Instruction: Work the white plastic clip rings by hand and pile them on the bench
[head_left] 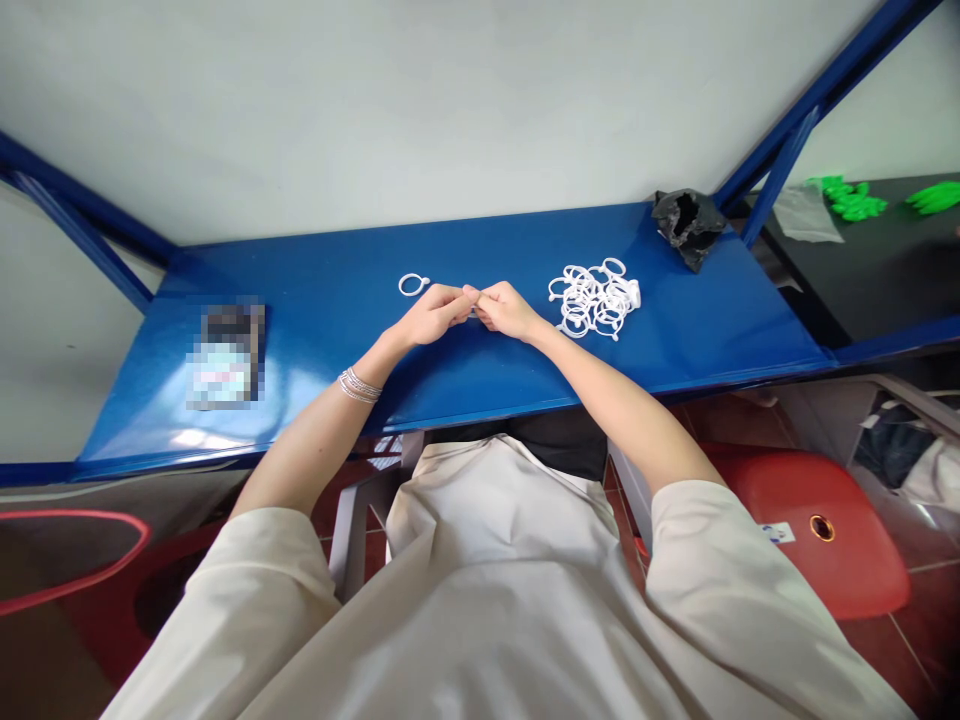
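My left hand (435,314) and my right hand (507,310) meet over the middle of the blue table, fingertips pressed together. Both are closed in a pinch. A small pale bit shows between the fingers, but what they hold is mostly hidden. Just beyond my left hand lies a single white plastic ring (412,284) with a small knob on its edge. To the right of my right hand is a loose pile of similar white rings (592,298), several of them overlapping.
A crumpled black plastic bag (688,226) stands at the table's back right corner. On the left of the blue table (322,300) lies a blurred-out object (229,355). Green pieces (853,198) sit on a dark table beyond the frame. A red stool (810,530) is at lower right.
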